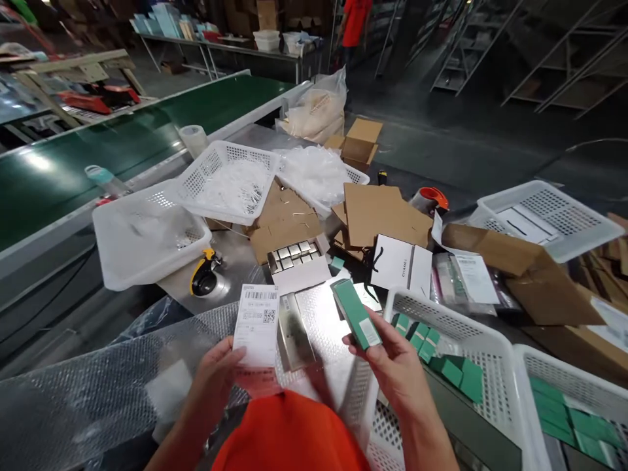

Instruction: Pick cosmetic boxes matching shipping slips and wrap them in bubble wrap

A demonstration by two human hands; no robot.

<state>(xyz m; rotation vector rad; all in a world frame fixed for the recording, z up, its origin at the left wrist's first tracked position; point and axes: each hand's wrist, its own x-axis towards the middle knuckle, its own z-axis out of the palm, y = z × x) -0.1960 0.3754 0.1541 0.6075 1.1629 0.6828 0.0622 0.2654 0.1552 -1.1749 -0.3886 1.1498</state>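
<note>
In my left hand (214, 367) is a white shipping label (256, 326) with a barcode and a QR code, pinched at its lower left edge. My right hand (387, 350) grips a narrow green box (355, 313) with a small white sticker on its lower end. Between the hands, a shiny gold-toned flat box (296, 333) lies on bubble wrap (321, 301). Just beyond sits an open carton (299, 260) with several small metallic-looking boxes in it. A white basket (498, 356) of green boxes stands right of my right hand.
Another basket (532, 366) with green boxes is at the far right. A white Chanel bag (401, 265), cardboard (387, 212), and a yellow-black tape dispenser (203, 273) lie around the table. Baskets of packing material (230, 183) stand behind, before a green conveyor (147, 134). A person (354, 25) stands far back.
</note>
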